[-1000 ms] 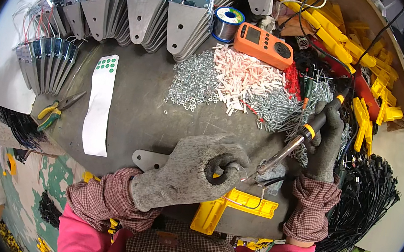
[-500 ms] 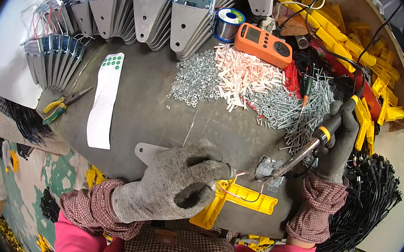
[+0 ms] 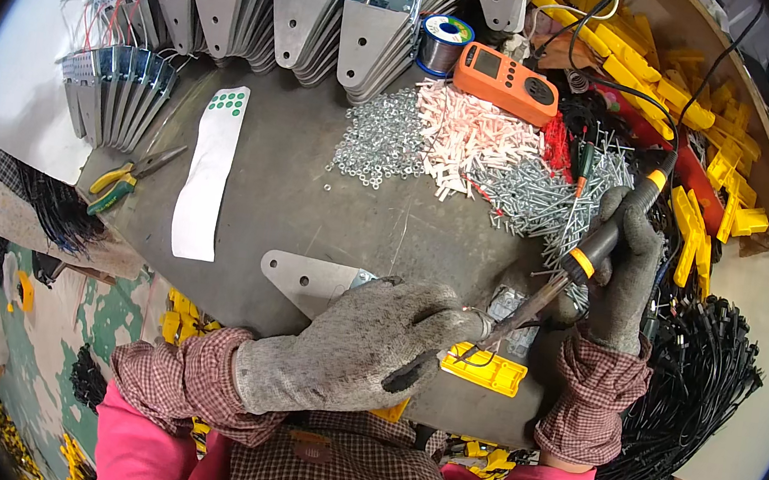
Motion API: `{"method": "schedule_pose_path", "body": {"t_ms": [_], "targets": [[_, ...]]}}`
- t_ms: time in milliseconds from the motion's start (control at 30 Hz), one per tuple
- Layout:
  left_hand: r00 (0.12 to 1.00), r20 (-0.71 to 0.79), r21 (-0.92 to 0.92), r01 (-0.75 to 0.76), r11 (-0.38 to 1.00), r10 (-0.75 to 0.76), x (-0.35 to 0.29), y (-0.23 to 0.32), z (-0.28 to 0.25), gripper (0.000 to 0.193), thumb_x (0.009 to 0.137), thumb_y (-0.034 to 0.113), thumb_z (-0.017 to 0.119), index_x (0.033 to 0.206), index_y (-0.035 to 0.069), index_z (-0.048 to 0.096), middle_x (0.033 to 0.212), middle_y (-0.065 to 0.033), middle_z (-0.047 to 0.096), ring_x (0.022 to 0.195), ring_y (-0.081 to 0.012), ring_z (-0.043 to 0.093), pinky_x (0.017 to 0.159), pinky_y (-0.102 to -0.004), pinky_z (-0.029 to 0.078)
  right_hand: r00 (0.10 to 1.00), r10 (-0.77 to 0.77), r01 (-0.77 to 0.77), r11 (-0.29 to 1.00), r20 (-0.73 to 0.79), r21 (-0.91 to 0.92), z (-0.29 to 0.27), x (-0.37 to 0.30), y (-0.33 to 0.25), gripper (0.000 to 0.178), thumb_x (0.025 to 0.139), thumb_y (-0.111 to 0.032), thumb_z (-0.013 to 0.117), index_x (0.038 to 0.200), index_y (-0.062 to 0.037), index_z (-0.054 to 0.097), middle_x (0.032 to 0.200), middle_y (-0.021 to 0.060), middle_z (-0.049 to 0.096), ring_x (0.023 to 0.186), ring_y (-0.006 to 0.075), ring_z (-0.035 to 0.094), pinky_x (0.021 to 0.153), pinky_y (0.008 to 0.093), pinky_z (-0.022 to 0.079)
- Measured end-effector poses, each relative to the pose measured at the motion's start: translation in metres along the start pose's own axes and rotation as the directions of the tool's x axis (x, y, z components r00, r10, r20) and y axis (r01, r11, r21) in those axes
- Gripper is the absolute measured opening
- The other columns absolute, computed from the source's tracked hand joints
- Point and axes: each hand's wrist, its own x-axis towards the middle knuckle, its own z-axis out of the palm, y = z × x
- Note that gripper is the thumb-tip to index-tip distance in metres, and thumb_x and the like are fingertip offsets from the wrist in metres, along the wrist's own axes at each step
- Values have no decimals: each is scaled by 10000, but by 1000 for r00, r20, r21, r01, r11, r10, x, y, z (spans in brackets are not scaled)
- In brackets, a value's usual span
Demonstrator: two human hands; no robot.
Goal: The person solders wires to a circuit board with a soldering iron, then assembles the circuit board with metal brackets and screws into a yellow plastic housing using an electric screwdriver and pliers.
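My gloved right hand [image 3: 631, 278] is closed around the black and yellow handle of a soldering iron [image 3: 605, 239]. Its metal shaft slants down to the left, and the tip meets the fingertips of my gloved left hand [image 3: 362, 351]. That left hand is in a pinch; a thin wire [image 3: 478, 353] shows at its fingertips, though the joint itself is hidden. Beneath lies a T-shaped yellow plastic housing [image 3: 494, 374], partly covered by the left hand. A grey metal plate [image 3: 304, 280] sticks out behind the left hand. Close to the iron's shaft rests a crumpled silvery-grey lump [image 3: 504, 303].
Beyond my hands lie piles of nuts [image 3: 377, 140], pale sleeves [image 3: 472, 136] and screws [image 3: 541, 196]. An orange meter [image 3: 507, 83] and solder spool [image 3: 444, 46] stand behind them. Pliers [image 3: 135, 178], a sticker strip [image 3: 207, 177] and stacked metal plates [image 3: 304, 27] are leftward; black cables [image 3: 694, 399] lie right.
The soldering iron has swung down and left until its tip reaches my left fingertips. My left hand has shifted right, covering more of the yellow housing. The whole view has shifted slightly.
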Motion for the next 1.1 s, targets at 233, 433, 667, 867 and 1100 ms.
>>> {"method": "schedule_pose_path", "body": {"t_ms": [233,433,667,867,1100], "targets": [[1000,21,10,3,1000,-3,1,6,0,476,790,80,647,1246,78,511,1068,-139,524,989,-348,566,814,-453,480,1000,-8,7,998,-20,-56,3,-4,0,316,944,-358,492,983,-51,551,624,-39,463,433,40,331,403,209,245],[999,46,33,-16,999,15,0,5,-2,506,799,88,647,1278,77,484,1081,-131,524,1022,-330,569,827,-445,479,1000,-16,17,998,6,-61,3,-2,2,329,937,-375,505,956,-49,547,606,-43,448,414,41,316,391,206,231],[994,-25,476,102,874,-103,-27,-17,-116,179,709,43,643,878,100,663,967,-106,615,950,-294,599,825,-409,479,931,-313,337,934,-188,114,-47,6,-37,315,988,-381,527,839,-104,504,602,-76,412,412,6,325,370,173,240],[950,-311,357,86,930,31,0,-9,-109,107,807,9,547,834,54,640,950,-103,621,945,-290,596,860,-411,481,812,-537,391,792,-229,-469,-46,30,-20,232,933,-200,633,1065,-11,664,972,31,658,755,118,613,684,233,490],[867,485,276,-279,920,117,88,22,30,346,821,144,618,1118,-25,565,914,-220,637,854,-388,646,764,-466,537,686,-711,517,325,155,-792,-9,112,13,340,834,-45,687,1168,-86,635,1063,132,681,925,305,680,827,386,539]]}}
